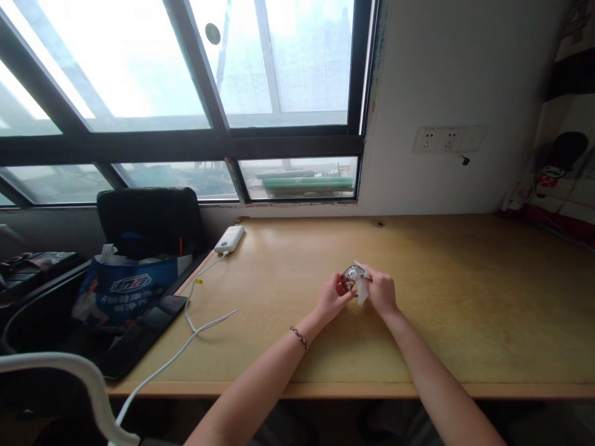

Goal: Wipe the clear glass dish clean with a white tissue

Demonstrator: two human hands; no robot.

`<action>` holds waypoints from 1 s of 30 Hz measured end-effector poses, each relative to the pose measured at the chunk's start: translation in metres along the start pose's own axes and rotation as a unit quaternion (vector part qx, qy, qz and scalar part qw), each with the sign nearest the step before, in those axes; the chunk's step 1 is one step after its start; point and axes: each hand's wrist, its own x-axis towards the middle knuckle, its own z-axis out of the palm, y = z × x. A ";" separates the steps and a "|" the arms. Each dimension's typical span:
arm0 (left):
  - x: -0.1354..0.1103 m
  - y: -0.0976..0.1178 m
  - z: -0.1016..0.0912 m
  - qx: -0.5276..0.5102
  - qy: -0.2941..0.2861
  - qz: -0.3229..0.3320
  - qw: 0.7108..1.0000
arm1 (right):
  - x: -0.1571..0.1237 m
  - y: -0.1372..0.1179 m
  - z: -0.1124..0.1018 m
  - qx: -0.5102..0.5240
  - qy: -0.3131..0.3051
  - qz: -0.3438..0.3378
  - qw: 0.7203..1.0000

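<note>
Shiny obj. [351,277] in L hand [331,298]

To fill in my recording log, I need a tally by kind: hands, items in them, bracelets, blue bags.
Hands: 2 (left hand, right hand)
Held items: 2 (shiny object, tissue-like white piece)
Bracelet: 1
Blue bag: 1
Total: 6

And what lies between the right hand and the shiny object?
In the head view, a thin white sheet lies between the right hand and shiny object.
</note>
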 end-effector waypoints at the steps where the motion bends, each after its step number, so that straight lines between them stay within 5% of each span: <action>1: 0.000 -0.002 0.001 -0.017 -0.001 0.001 1.000 | 0.002 0.002 0.002 0.030 0.002 0.026 0.999; 5: 0.001 -0.007 0.005 -0.052 0.008 0.000 0.999 | 0.007 0.009 0.016 0.138 -0.043 0.148 0.978; 8: 0.002 -0.006 0.005 -0.037 0.008 0.007 0.999 | 0.007 0.012 0.023 0.165 -0.068 0.171 0.969; 14: 0.000 0.007 -0.001 0.086 0.006 0.037 0.996 | 0.000 0.007 0.011 -0.013 -0.004 0.083 0.996; 19: 0.001 0.010 -0.003 0.061 -0.001 0.016 0.998 | -0.004 -0.003 0.001 -0.123 0.008 -0.014 0.992; 23: 0.003 0.008 -0.005 0.034 -0.014 -0.012 0.999 | -0.003 -0.003 0.002 -0.061 0.028 -0.005 0.998; 30: 0.004 0.006 -0.003 -0.088 0.000 -0.056 0.995 | 0.004 0.009 0.021 0.108 -0.016 0.143 0.984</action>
